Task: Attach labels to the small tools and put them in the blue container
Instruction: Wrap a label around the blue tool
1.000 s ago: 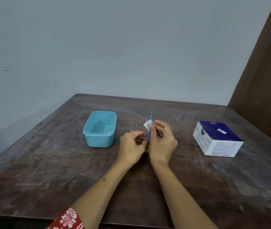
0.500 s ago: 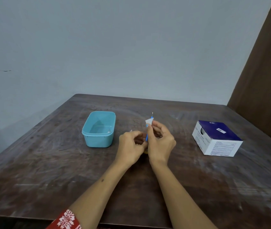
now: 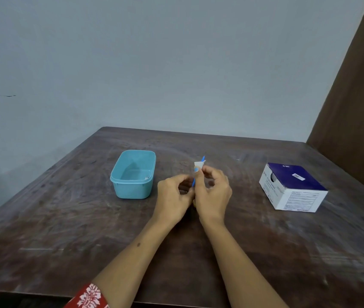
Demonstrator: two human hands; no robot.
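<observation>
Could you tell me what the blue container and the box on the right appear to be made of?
Blue container: probably moulded plastic, smooth, slightly glossy, with rounded corners and a lipped rim. Box: likely printed cardboard, matte, with sharp folded edges and a stuck-on label.

The white cardboard box with a dark purple top [image 3: 293, 187], standing near the right edge of the dark wooden table [image 3: 65, 230], carries a small white logo on its top that seems to read "BD", though it is blurred. A small white barcode sticker also sits on that top, and blocks of fine print cover the white sides, all too small to read.
</observation>
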